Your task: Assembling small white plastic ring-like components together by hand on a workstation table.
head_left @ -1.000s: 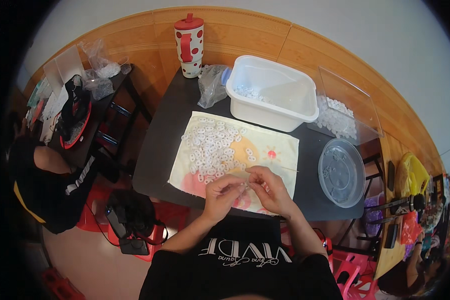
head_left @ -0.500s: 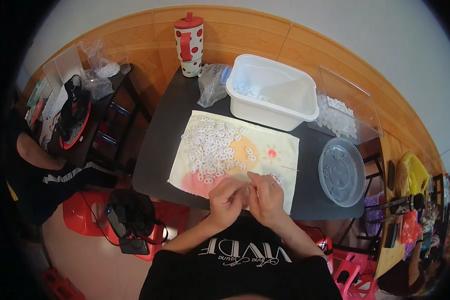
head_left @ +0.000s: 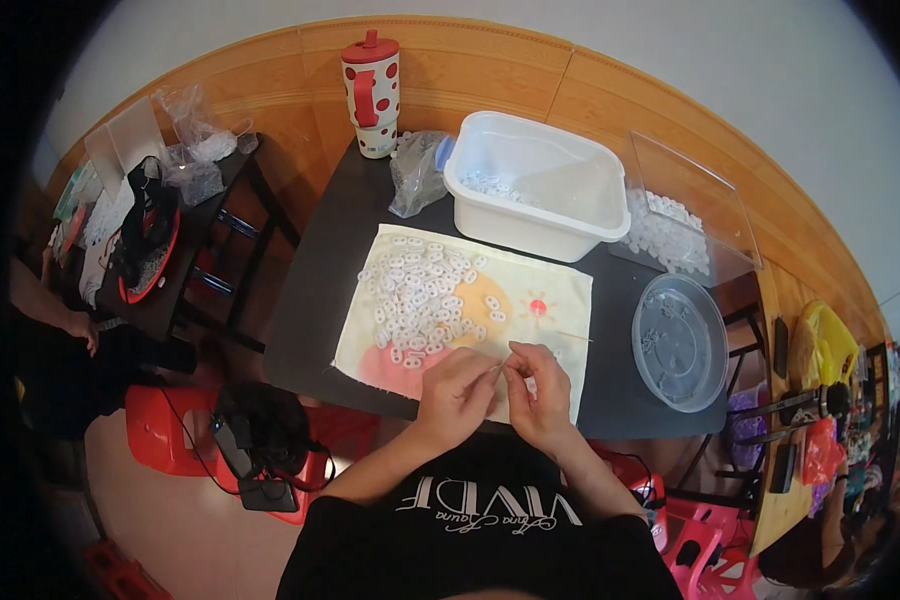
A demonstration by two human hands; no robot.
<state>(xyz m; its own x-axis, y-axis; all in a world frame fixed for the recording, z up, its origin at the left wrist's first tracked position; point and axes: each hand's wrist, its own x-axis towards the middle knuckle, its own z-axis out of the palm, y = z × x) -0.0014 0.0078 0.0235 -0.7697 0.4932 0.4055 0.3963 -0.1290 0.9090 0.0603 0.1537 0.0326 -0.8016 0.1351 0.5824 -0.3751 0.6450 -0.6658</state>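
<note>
My left hand (head_left: 454, 394) and my right hand (head_left: 538, 388) meet over the near edge of a pale yellow cloth (head_left: 560, 290), fingertips pinched close together. What they hold between them is too small to make out. Beyond my left hand, many small white oval pieces with two holes (head_left: 410, 300) lie spread on the cloth's left half. A pair of the same pieces sits apart near the cloth's middle. A thin stick-like tool (head_left: 574, 336) lies at the cloth's right edge.
Behind the cloth stand a white tub (head_left: 540, 215) with small pieces inside, a plastic bag (head_left: 417, 178) and a red-lidded spotted tumbler (head_left: 372, 100). To the right are a clear box of white pieces (head_left: 668, 235) and a round clear tray (head_left: 682, 350). Another person's arm (head_left: 60, 315) shows at the left.
My fingers have shifted slightly, with both hands still held together. The view has moved a little. At the left table, the other person's arm has changed position.
</note>
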